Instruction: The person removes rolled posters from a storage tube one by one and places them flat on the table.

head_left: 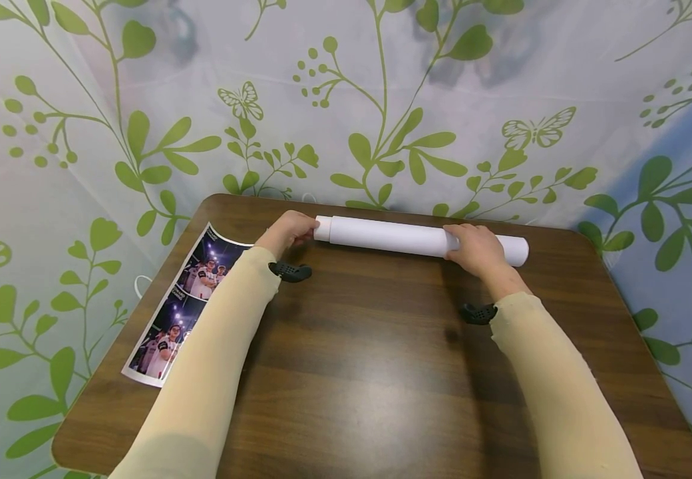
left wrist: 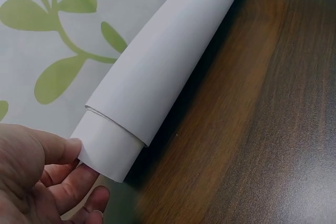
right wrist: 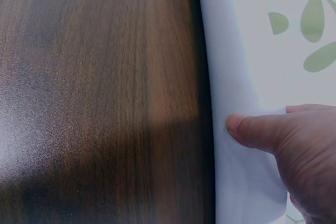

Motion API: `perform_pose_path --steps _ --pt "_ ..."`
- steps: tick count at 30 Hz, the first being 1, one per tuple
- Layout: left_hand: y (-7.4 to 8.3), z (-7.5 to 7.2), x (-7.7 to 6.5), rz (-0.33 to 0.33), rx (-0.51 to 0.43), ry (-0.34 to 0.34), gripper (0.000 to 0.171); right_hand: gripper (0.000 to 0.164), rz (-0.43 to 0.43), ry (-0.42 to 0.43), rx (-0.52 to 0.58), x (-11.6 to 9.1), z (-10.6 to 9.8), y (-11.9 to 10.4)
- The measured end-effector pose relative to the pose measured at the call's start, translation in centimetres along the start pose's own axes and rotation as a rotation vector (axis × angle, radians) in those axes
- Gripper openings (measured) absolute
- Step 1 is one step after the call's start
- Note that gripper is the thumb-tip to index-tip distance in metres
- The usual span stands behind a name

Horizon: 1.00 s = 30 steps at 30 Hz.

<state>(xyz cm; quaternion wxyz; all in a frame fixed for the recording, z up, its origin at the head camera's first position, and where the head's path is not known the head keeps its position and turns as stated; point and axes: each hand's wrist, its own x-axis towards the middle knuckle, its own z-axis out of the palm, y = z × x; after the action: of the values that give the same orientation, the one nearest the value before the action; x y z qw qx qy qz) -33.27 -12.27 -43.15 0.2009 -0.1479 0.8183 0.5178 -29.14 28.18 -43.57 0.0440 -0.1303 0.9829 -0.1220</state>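
Note:
A long roll of white paper (head_left: 390, 237) lies along the far edge of the brown wooden table (head_left: 358, 372). At its left end a narrower inner layer sticks out past the outer wrap. My left hand (head_left: 291, 229) pinches the rim of that inner end between thumb and fingers, seen closely in the left wrist view on the paper roll (left wrist: 163, 61). Toward the roll's right end, my right hand (head_left: 476, 249) grips it from above; in the right wrist view its thumb (right wrist: 249, 129) lies across the white paper. The right hand's other fingers are mostly hidden behind the roll.
At the table's left side lies a glossy printed sheet (head_left: 166, 332) with photos of people, partly covered by my left sleeve (head_left: 202, 372). A white curtain (head_left: 358, 40) with green leaves and butterflies hangs right behind the table.

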Motion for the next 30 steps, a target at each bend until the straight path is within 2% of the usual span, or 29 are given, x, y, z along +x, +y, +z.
perform_pose_path --steps 7,14,20,30 --pt "0.0 -0.2 -0.2 -0.005 0.015 0.012 0.028 0.067 0.000 0.001 0.004 0.0 0.0 0.0" --pt "0.0 -0.8 0.3 -0.010 0.066 0.044 0.018 0.066 -0.003 0.001 0.002 0.0 -0.1 -0.2" --pt "-0.1 -1.5 0.4 -0.020 0.091 0.043 0.018 0.066 -0.006 -0.002 -0.001 -0.1 -0.2 -0.3" --pt "0.1 -2.0 0.1 -0.031 0.061 0.062 0.019 0.066 -0.004 0.007 0.001 0.0 -0.1 -0.1"
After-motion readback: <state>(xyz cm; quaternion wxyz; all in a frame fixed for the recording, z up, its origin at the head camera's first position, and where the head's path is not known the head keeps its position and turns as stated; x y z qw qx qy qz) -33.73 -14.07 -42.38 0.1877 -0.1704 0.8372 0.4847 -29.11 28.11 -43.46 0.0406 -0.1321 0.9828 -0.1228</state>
